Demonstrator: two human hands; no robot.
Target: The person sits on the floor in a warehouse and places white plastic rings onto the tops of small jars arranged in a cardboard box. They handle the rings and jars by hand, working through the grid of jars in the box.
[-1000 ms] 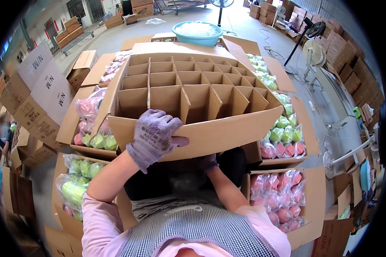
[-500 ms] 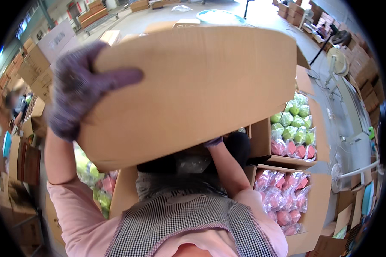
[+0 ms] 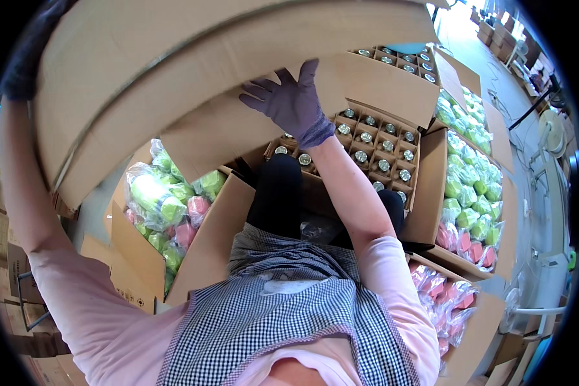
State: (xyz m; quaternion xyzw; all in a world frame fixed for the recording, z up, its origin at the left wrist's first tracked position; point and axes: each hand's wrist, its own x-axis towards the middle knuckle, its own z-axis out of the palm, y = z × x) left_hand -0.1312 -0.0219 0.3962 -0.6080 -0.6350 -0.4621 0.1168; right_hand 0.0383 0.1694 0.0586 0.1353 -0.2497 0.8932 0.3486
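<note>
A large brown cardboard carton (image 3: 193,61) is raised and tilted across the upper left, its long edges and flaps showing. My left hand (image 3: 29,61), in a dark purple glove, grips its far-left edge. My right hand (image 3: 293,100), gloved in purple, is open with fingers spread, by the carton's lower flap; whether it touches is unclear. Beyond my knees stands an open box with a cardboard divider (image 3: 376,145), its cells holding silver-capped glass bottles (image 3: 365,137). The raised carton hides part of that box.
Left of my legs, an open box (image 3: 138,254) holds green and pink pieces in clear bags (image 3: 174,206). At right, boxes hold bagged green pieces (image 3: 473,186) and bagged pink ones (image 3: 441,296). Another box of capped bottles (image 3: 405,59) stands farther back. A fan (image 3: 550,132) is far right.
The carton has swung up and left with my left hand. My right hand has come out from behind it and lifted, fingers spread. The bottles in the divider are now uncovered.
</note>
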